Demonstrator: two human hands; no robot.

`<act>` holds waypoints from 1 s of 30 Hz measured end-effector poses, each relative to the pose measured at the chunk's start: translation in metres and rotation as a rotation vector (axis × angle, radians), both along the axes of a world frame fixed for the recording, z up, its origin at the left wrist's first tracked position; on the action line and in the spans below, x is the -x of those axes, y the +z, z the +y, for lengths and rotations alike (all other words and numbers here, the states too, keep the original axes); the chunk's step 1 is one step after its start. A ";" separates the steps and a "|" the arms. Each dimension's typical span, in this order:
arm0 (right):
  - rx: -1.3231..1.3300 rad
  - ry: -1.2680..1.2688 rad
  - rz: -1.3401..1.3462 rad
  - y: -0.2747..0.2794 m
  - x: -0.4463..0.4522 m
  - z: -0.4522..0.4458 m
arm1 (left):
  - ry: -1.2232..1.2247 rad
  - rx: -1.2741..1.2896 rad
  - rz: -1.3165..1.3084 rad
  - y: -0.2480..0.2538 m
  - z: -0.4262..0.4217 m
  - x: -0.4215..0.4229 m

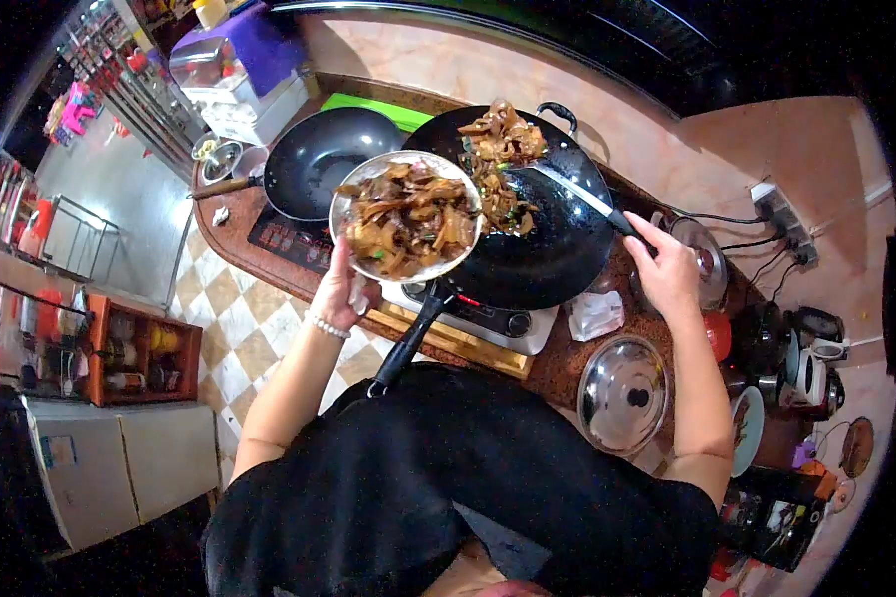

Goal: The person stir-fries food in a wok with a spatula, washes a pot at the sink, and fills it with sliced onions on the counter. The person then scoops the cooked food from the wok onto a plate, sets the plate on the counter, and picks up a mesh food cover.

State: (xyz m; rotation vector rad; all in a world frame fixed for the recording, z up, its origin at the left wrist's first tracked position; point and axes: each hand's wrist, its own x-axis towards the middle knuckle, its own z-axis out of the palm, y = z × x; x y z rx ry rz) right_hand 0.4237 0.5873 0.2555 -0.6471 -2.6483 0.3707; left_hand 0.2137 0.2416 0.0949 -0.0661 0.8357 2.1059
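My left hand [340, 295] grips the near-left rim of a white plate [340, 217] heaped with browned food [408, 221]. A beaded bracelet circles that wrist. The plate hangs over the left edge of a large black wok [558, 254]. My right hand [664, 269] is closed around the black handle of a spatula [577, 191] that reaches into the wok from the right. A pile of the same food [505, 134] rests at the spatula's front end, near the wok's far side. More food lies below it, beside the plate.
A second black wok [319, 149] stands to the left. The large wok sits on a white cooker [540, 336], its long handle pointing toward me. At the right are a glass lid [607, 418], a white packet [596, 316] and wall cables [737, 219]. A green board [378, 107] lies behind.
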 end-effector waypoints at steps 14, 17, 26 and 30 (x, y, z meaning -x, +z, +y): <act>-0.449 0.160 0.151 -0.047 -0.041 -0.045 | -0.091 0.003 -0.075 0.010 0.069 -0.007; -0.302 0.167 0.231 -0.057 -0.049 -0.051 | -0.130 -0.017 -0.098 0.009 0.067 -0.006; -0.173 0.188 0.199 -0.040 -0.048 -0.037 | -0.108 -0.054 -0.097 0.003 0.071 -0.006; -0.003 0.165 0.243 -0.036 -0.049 -0.036 | -0.069 -0.038 -0.105 0.007 0.073 -0.008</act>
